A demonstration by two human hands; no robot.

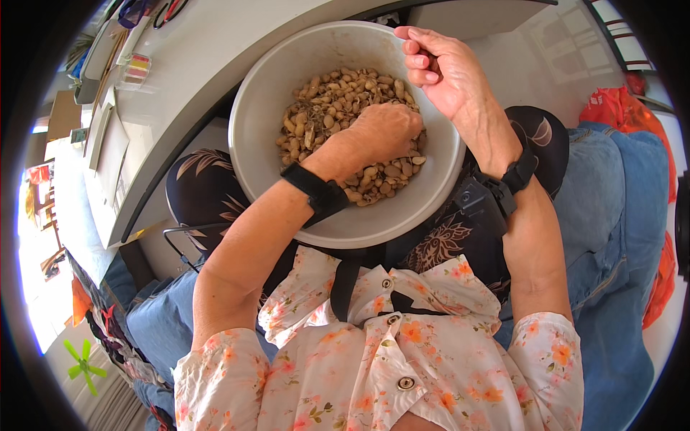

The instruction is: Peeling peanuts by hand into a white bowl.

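A large whitish plastic basin (pixel 259 102) rests on my lap, holding a heap of unshelled peanuts (pixel 323 102) mixed with dry bits. My left hand (pixel 385 132) reaches into the basin and lies on the heap, knuckles up. Its fingertips are hidden, so whether they grip a peanut does not show. My right hand (pixel 431 67) is raised over the basin's far right rim, palm turned up and fingers curled. Something dark shows inside the curled fingers; I cannot tell whether it is a peanut or shadow. Both wrists wear black straps, the right one with a black device (pixel 485 202).
A pale desk (pixel 188 59) with a dark edge curves beyond the basin, bearing papers (pixel 110 151) and a clear case of coloured tabs (pixel 135 70). Blue jeans (pixel 598 178) lie on the right beside a red plastic bag (pixel 614 108). A green pinwheel (pixel 84 366) sits lower left.
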